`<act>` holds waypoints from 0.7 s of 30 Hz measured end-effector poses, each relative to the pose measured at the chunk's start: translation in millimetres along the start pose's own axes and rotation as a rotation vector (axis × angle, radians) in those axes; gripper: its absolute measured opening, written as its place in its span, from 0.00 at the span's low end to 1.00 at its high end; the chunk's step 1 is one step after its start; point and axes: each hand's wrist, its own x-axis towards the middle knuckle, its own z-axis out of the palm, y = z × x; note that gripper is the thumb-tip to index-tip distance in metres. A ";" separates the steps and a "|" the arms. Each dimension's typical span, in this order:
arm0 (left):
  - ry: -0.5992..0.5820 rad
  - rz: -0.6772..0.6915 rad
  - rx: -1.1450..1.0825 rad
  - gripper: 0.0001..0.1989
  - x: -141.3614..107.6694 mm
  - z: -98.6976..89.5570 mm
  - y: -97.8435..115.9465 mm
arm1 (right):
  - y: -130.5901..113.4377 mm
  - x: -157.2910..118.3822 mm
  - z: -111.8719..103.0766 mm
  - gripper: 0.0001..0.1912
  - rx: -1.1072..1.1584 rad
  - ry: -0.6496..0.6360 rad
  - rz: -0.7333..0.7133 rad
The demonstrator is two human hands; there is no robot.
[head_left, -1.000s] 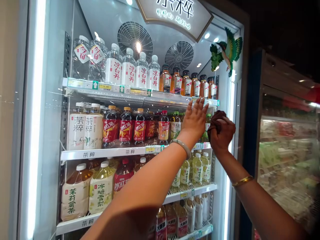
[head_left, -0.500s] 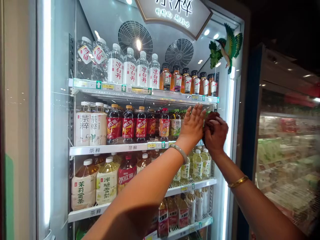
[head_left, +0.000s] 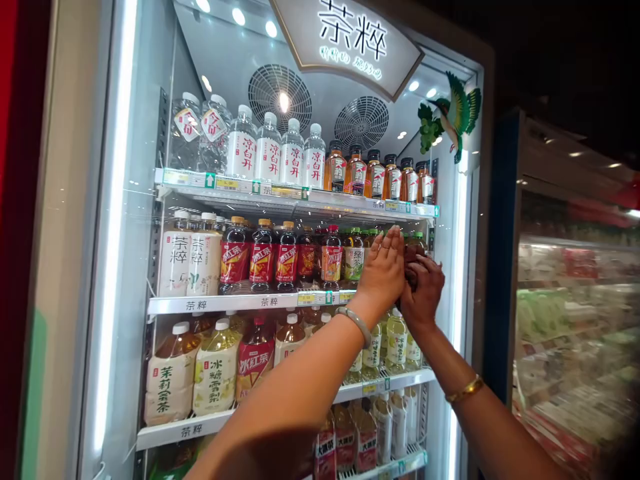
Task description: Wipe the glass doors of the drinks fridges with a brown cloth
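My left hand (head_left: pixel 381 268), a bracelet at its wrist, lies flat with outstretched fingers against the glass door, in front of the second shelf's right part. Close beside it, my right hand (head_left: pixel 423 288), with a gold bangle, has bent fingers around a dark brown, crumpled thing (head_left: pixel 414 257) pressed near the glass. What that thing is cannot be made out. Behind the hands stand green-capped bottles (head_left: pixel 355 255) and red-labelled dark bottles (head_left: pixel 287 257).
Clear water bottles (head_left: pixel 242 143) and amber bottles (head_left: pixel 356 172) line the top shelf. Larger bottles (head_left: pixel 216 370) stand lower. A bird decoration (head_left: pixel 457 113) is at the upper right. Another lit display case (head_left: pixel 575 300) stands at the right, blurred.
The view has tilted up and shifted slightly, so more of the lit sign shows. My right hand has moved down and left, closer against my left hand, and its fingers have spread a little.
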 end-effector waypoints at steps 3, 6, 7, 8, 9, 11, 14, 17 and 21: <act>-0.002 -0.001 -0.006 0.30 -0.4 0.0 0.8 | 14.8 19.4 -0.6 0.12 0.032 -0.007 -0.029; -0.032 -0.010 -0.025 0.31 -5.5 -2.6 -1.9 | 14.1 11.0 -5.4 0.14 0.026 0.045 0.021; -0.042 -0.014 -0.033 0.31 -8.9 -4.3 -4.4 | 6.7 3.0 -6.0 0.15 0.023 0.065 0.037; -0.049 -0.013 -0.040 0.31 -13.0 -6.3 -7.8 | -3.4 -4.9 -5.6 0.16 0.024 0.075 0.043; -0.051 -0.007 -0.044 0.31 -17.4 -8.5 -12.0 | -14.5 -10.9 -4.0 0.16 0.031 0.070 0.035; -0.048 -0.007 -0.042 0.31 -26.3 -13.2 -22.0 | -32.7 -11.8 2.2 0.16 0.064 0.026 -0.012; -0.041 -0.038 -0.018 0.32 -35.3 -18.0 -36.5 | -34.2 11.2 11.8 0.15 0.106 -0.024 -0.071; -0.033 -0.042 0.005 0.32 -41.1 -19.2 -45.4 | -18.2 24.9 12.0 0.16 0.101 0.004 -0.031; -0.033 -0.068 0.027 0.33 -53.1 -22.4 -48.4 | -36.2 -7.9 5.2 0.17 0.047 0.080 0.098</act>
